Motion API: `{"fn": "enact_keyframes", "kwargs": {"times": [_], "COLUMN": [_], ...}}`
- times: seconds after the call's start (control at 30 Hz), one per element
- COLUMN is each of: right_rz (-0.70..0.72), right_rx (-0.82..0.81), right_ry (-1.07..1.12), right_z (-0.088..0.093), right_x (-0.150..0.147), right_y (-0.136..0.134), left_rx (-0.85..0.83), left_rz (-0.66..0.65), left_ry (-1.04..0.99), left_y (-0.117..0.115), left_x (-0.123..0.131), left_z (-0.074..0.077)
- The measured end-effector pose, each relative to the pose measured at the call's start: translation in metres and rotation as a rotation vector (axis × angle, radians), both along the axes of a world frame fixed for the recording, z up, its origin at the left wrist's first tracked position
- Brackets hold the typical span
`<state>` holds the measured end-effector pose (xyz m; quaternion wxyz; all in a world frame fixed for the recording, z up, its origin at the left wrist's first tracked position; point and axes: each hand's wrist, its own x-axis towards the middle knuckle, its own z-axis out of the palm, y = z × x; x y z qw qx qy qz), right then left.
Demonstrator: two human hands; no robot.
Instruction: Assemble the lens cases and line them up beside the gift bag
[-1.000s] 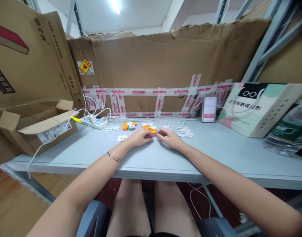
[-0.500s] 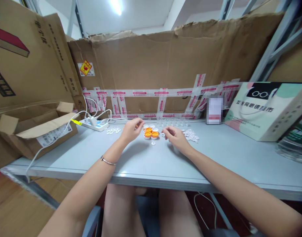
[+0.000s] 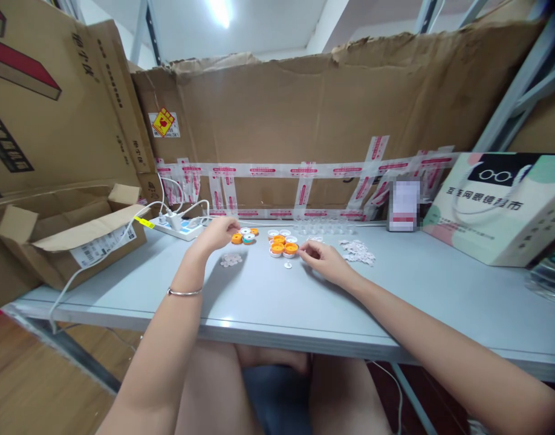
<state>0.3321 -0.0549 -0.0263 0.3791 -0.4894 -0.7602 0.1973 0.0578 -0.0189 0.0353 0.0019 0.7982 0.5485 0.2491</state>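
My left hand (image 3: 218, 233) reaches out over the grey table (image 3: 268, 296), fingers curled, right beside a small group of orange and teal round caps (image 3: 244, 237). Whether it holds anything is hidden. My right hand (image 3: 321, 260) rests on the table with its fingers pinched near a cluster of orange and white caps (image 3: 283, 244). A single white disc (image 3: 287, 264) lies just in front of that cluster. A little pile of white discs (image 3: 231, 260) lies below my left hand, and another pile of white discs (image 3: 358, 251) is to the right.
A white power strip (image 3: 180, 226) with cables sits at the back left, next to an open cardboard box (image 3: 64, 232). Taped cardboard walls (image 3: 305, 133) close the back. A printed box (image 3: 495, 205) stands at the right. A row of clear small parts (image 3: 325, 228) lies near the wall.
My left hand has moved left from the orange and white cluster to the orange and teal caps. My right hand has stayed close to the cluster. The camera has shifted slightly.
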Motion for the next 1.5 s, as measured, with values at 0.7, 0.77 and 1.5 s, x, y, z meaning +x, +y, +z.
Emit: {"fn": "enact_keyframes", "kwargs": {"times": [0.7, 0.77, 1.5], "right_rz": [0.024, 0.019, 0.035], "right_rx": [0.052, 0.068, 0.110], "right_ry": [-0.030, -0.037, -0.047], "right_z": [0.001, 0.002, 0.005], "right_x": [0.002, 0.003, 0.006], "right_y": [0.002, 0.002, 0.001], "left_rx": [-0.063, -0.022, -0.216], "left_rz": [0.108, 0.102, -0.623], "left_ry": [0.032, 0.001, 0.126], "left_y": [0.037, 0.029, -0.018], "left_x": [-0.010, -0.005, 0.078], "left_z": [-0.031, -0.024, -0.027]}}
